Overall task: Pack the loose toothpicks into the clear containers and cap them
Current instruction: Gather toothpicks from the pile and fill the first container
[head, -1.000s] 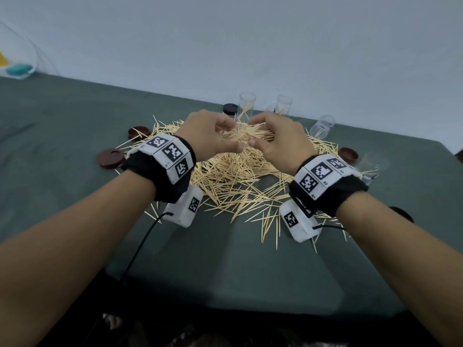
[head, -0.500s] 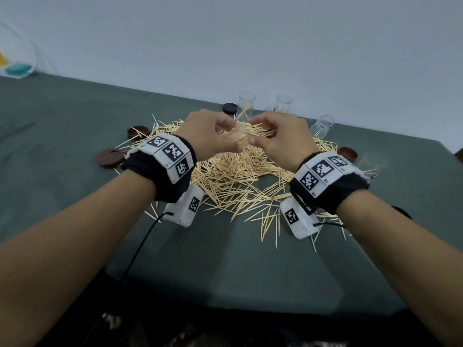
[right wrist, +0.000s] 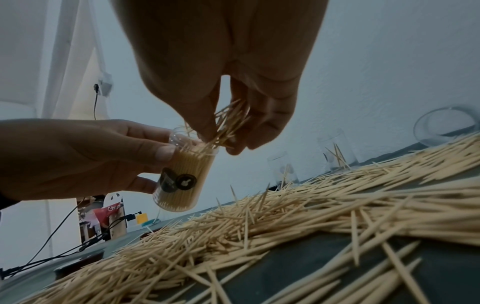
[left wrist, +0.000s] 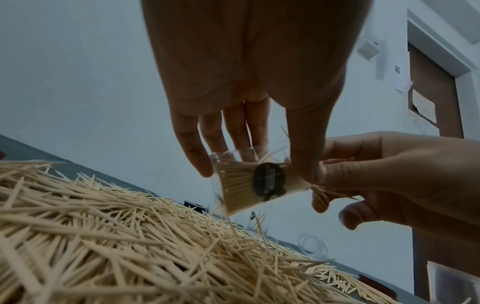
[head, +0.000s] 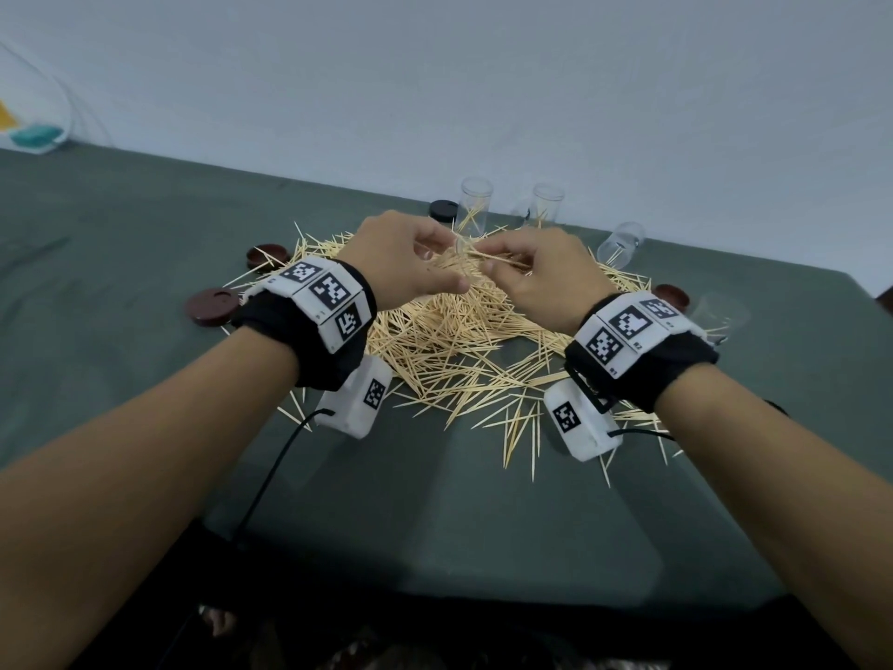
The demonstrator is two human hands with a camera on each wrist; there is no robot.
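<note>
A big heap of loose toothpicks (head: 449, 340) covers the middle of the green table (head: 145, 263). My left hand (head: 410, 263) holds a clear container (right wrist: 182, 176) above the heap; it is nearly full of toothpicks and bears a dark sticker (left wrist: 269, 181). My right hand (head: 536, 268) pinches a small bundle of toothpicks (right wrist: 226, 127) at the container's open mouth, their tips inside it. Two clear containers (head: 476, 205) (head: 546, 205) stand upright at the back with a few toothpicks in them. Another (head: 621, 244) lies on its side.
Dark red caps (head: 212, 307) (head: 268, 253) lie left of the heap, a black cap (head: 442, 210) at the back and another red cap (head: 671, 297) at the right. A further clear container (head: 720, 316) lies at the far right. A pale wall runs behind the table.
Both hands have risen slightly over the heap. My right hand has brought its toothpick bundle to the mouth of the container in my left hand.
</note>
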